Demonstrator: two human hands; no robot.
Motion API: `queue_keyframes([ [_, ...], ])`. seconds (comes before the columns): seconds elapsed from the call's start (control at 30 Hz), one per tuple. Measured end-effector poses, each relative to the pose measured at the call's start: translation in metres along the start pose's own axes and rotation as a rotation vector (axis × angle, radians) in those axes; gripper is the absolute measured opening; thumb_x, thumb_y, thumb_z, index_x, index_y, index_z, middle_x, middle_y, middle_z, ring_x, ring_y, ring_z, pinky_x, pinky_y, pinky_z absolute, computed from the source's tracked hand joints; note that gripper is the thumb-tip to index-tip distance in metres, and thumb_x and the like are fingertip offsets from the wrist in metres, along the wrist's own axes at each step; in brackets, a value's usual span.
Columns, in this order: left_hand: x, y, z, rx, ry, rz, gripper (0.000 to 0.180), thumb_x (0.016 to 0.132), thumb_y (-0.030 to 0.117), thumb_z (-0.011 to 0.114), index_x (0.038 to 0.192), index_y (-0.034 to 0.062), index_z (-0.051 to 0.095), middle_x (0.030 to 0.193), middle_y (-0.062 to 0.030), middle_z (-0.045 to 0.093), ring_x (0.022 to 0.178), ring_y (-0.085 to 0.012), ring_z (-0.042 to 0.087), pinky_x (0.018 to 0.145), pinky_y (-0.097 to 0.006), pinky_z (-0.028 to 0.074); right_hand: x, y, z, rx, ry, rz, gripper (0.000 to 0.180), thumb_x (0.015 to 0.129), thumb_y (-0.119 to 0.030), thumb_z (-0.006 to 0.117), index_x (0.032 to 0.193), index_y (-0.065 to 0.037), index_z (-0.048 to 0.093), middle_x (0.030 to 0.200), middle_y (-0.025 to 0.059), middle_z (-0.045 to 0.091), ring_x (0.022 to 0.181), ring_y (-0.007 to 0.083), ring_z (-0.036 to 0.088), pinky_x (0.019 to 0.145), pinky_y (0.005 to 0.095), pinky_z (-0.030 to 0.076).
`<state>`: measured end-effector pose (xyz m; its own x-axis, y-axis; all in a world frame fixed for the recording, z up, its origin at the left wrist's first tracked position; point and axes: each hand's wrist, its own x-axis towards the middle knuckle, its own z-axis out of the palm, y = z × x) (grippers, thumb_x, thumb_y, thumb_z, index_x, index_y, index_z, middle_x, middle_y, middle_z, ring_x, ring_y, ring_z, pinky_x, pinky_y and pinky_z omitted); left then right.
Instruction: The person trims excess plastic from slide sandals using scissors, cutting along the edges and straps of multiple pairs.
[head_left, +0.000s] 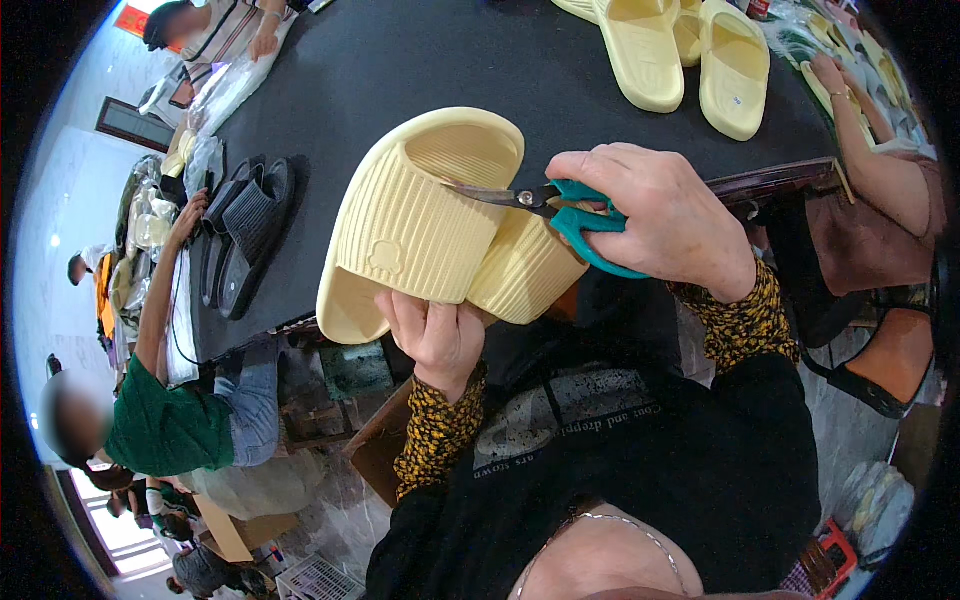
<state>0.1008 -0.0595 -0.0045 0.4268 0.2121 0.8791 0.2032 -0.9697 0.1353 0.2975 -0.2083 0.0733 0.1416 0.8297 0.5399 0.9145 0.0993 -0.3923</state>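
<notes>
Two pale yellow slide sandals are held up over the near edge of the dark table. The front slide (415,215) has a ribbed strap with a small raised outline on it. Partly behind it, to the right, is the second slide (530,265). My left hand (437,335) grips the pair from below, its fingers closed and partly hidden by the front strap. In my right hand (665,210) is a pair of scissors (585,225) with teal handles. Their dark blades point left and touch the upper edge of the front strap; the blades look nearly closed.
Several more yellow slides (640,60) lie at the table's far right. Black slides (250,230) rest on the table (340,80) at left, by a co-worker in a green shirt (170,420). Other people sit at the far left and right. A brown stool (385,440) stands below.
</notes>
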Motion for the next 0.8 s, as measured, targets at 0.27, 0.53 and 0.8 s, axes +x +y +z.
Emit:
queue_keyframes([
  [0.27,0.006,0.005,-0.001,-0.040,-0.039,-0.046,0.041,0.061,-0.009,0.061,0.100,0.0020,0.070,0.110,-0.0159,0.061,0.090,-0.0356,0.054,0.078,-0.041,0.045,0.000,0.003,0.002,0.028,0.035,0.029,0.031,0.078,-0.016,0.068,0.104,-0.003,0.058,0.087,0.0155,0.064,0.082,0.0317,0.064,0.071,0.0393,0.052],
  [0.53,0.012,-0.008,-0.003,-0.083,-0.090,-0.311,0.027,0.075,-0.005,0.063,0.101,-0.0044,0.067,0.109,-0.0154,0.063,0.099,-0.0290,0.060,0.083,-0.034,0.046,-0.008,0.015,0.000,0.084,0.171,0.178,0.036,0.078,-0.016,0.070,0.109,-0.005,0.057,0.091,0.0168,0.064,0.082,0.0361,0.063,0.068,0.0397,0.050],
  [0.8,0.048,-0.026,0.004,-0.480,-0.114,-0.635,0.020,0.085,-0.003,0.060,0.104,-0.0070,0.063,0.101,-0.0058,0.063,0.082,-0.0110,0.056,0.071,-0.023,0.044,-0.020,0.026,-0.001,0.219,0.145,0.334,0.043,0.075,-0.019,0.077,0.110,-0.004,0.057,0.084,0.0165,0.064,0.078,0.0321,0.064,0.068,0.0362,0.049],
])
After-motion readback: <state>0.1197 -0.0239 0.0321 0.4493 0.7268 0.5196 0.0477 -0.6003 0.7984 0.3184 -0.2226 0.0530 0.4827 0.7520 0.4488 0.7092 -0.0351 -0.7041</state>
